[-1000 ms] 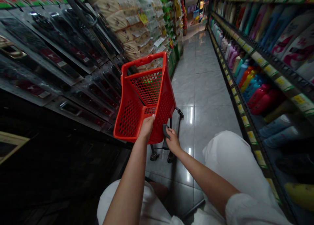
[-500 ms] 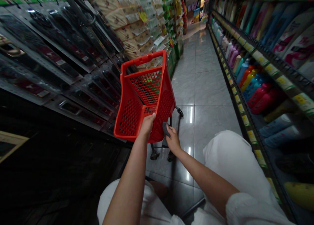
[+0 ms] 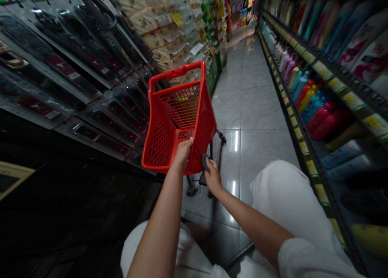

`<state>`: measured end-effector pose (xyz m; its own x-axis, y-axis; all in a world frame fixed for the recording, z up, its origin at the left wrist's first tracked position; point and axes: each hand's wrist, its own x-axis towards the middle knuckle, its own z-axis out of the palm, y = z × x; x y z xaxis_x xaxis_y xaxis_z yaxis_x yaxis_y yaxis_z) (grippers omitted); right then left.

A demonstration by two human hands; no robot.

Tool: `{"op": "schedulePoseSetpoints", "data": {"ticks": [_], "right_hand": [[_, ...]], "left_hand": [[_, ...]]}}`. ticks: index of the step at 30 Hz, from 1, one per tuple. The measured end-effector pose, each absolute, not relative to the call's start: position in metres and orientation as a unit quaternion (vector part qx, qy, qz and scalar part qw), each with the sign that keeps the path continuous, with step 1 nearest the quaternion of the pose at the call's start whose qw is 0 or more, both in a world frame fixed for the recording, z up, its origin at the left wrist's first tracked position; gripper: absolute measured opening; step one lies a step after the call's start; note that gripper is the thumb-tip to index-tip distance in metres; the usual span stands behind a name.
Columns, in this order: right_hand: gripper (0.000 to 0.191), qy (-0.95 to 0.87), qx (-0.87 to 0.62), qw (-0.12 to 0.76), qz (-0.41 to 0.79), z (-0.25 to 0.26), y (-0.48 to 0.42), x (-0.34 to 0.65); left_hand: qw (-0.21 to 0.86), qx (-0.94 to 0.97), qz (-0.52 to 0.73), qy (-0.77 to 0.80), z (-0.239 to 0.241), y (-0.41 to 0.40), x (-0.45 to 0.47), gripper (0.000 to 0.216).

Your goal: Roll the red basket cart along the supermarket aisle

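A red plastic shopping cart (image 3: 169,120) with mesh walls stands on small wheels in a shop aisle, just ahead of me and tilted to the left. My left hand (image 3: 182,153) is closed over the near rim of the cart's basket. My right hand (image 3: 212,177) is wrapped round the cart's dark grey handle (image 3: 205,163), low behind the basket. The basket looks empty inside. My knees in white clothing show at the bottom of the view.
Left shelving (image 3: 75,76) carries hanging packets in dark blister packs, close against the cart. The right shelves (image 3: 318,68) hold coloured bottles with yellow price tags. A glossy grey tiled floor (image 3: 257,104) runs between them toward the far end of the aisle.
The cart and both hands have edged slightly up and forward in view; the grips are the same.
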<state>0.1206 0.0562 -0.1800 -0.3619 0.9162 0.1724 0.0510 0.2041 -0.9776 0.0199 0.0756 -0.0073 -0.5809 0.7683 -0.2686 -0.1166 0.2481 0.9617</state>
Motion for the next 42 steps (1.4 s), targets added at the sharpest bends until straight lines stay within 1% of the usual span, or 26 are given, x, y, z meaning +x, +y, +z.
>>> {"op": "schedulePoseSetpoints", "data": {"ticks": [3,6,8,11,14,16,19,22,26,29,31,34,38,40,42], "right_hand": [[0.072,-0.649,-0.326,0.47,0.501,-0.146,0.062,0.116],[0.072,-0.68,-0.287,0.486,0.468,-0.123,0.057,0.117],[0.073,-0.696,-0.292,0.478,0.449,-0.13,0.051,0.12],[0.074,-0.703,-0.325,0.441,0.453,-0.164,0.044,0.125],[0.076,-0.676,-0.355,0.406,0.503,-0.199,0.052,0.125],[0.075,-0.632,-0.383,0.4,0.543,-0.211,0.064,0.122],[0.072,-0.574,-0.408,0.398,0.588,-0.213,0.081,0.113],[0.07,-0.564,-0.4,0.391,0.608,-0.209,0.076,0.106],[0.07,-0.581,-0.388,0.411,0.585,-0.206,0.036,0.108],[0.063,-0.591,-0.386,0.421,0.569,-0.206,0.014,0.112],[0.057,-0.587,-0.393,0.422,0.569,-0.205,0.017,0.112],[0.051,-0.569,-0.41,0.416,0.579,-0.201,0.045,0.108],[0.048,-0.553,-0.433,0.389,0.596,-0.184,0.081,0.101],[0.049,-0.555,-0.421,0.405,0.591,-0.165,0.088,0.098],[0.049,-0.568,-0.385,0.442,0.578,-0.144,0.087,0.098]], "left_hand": [[0.382,0.253,0.559,0.691,-0.008,0.076,0.019,0.053],[0.367,0.26,0.559,0.697,-0.009,0.077,0.018,0.05],[0.37,0.259,0.559,0.696,-0.01,0.078,0.018,0.05],[0.383,0.249,0.562,0.69,-0.01,0.078,0.018,0.053],[0.392,0.24,0.564,0.686,-0.01,0.078,0.019,0.057],[0.391,0.242,0.561,0.688,-0.01,0.078,0.019,0.057],[0.392,0.245,0.555,0.692,-0.01,0.078,0.018,0.055],[0.387,0.243,0.554,0.695,-0.011,0.078,0.016,0.053],[0.375,0.247,0.564,0.693,-0.01,0.078,0.016,0.051],[0.379,0.244,0.57,0.687,-0.009,0.078,0.016,0.053],[0.384,0.238,0.565,0.691,-0.009,0.078,0.017,0.055],[0.387,0.231,0.552,0.701,-0.009,0.078,0.017,0.056],[0.394,0.226,0.545,0.705,-0.007,0.077,0.018,0.052],[0.397,0.228,0.547,0.701,-0.007,0.076,0.018,0.05],[0.397,0.229,0.547,0.7,-0.007,0.075,0.017,0.047]]}}
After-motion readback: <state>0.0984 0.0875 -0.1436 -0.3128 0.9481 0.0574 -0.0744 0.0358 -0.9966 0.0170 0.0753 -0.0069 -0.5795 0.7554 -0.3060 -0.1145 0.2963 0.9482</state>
